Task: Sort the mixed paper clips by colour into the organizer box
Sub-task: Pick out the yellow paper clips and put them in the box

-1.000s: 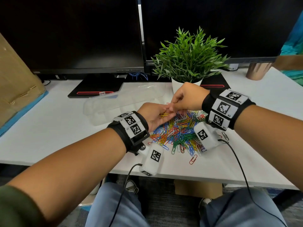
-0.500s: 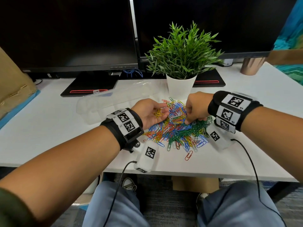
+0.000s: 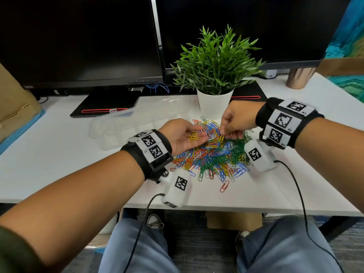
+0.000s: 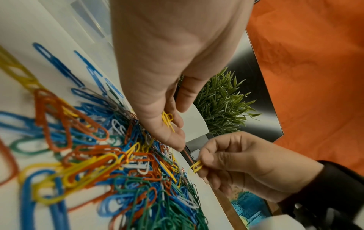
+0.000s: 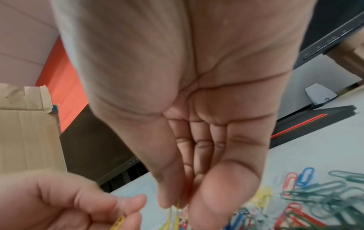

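A heap of mixed paper clips (image 3: pixel 212 156) in red, blue, green, yellow and white lies on the white desk (image 3: pixel 59 154). My left hand (image 3: pixel 197 134) hovers palm up over the heap's left side, its curled fingers holding a few yellow clips (image 3: pixel 194 137), also seen as yellow clips (image 4: pixel 167 119) in the left wrist view. My right hand (image 3: pixel 222 133) is just right of it and pinches one yellow clip (image 4: pixel 196 166) between thumb and forefinger above the heap. The clear organizer box (image 3: pixel 118 129) lies left of my left hand, its lid open behind it.
A potted plant in a white pot (image 3: pixel 214 107) stands right behind the heap. Two monitors on black bases (image 3: pixel 106 103) fill the back. A cardboard box (image 3: pixel 11 107) sits at far left, a metal cup (image 3: pixel 299 77) at back right. One red clip (image 3: pixel 224 186) lies apart, toward the desk's front edge.
My right hand left the left palm, dipped into the heap and has come up pinching a yellow clip close to the left hand. The left hand stayed cupped with its yellow clips.
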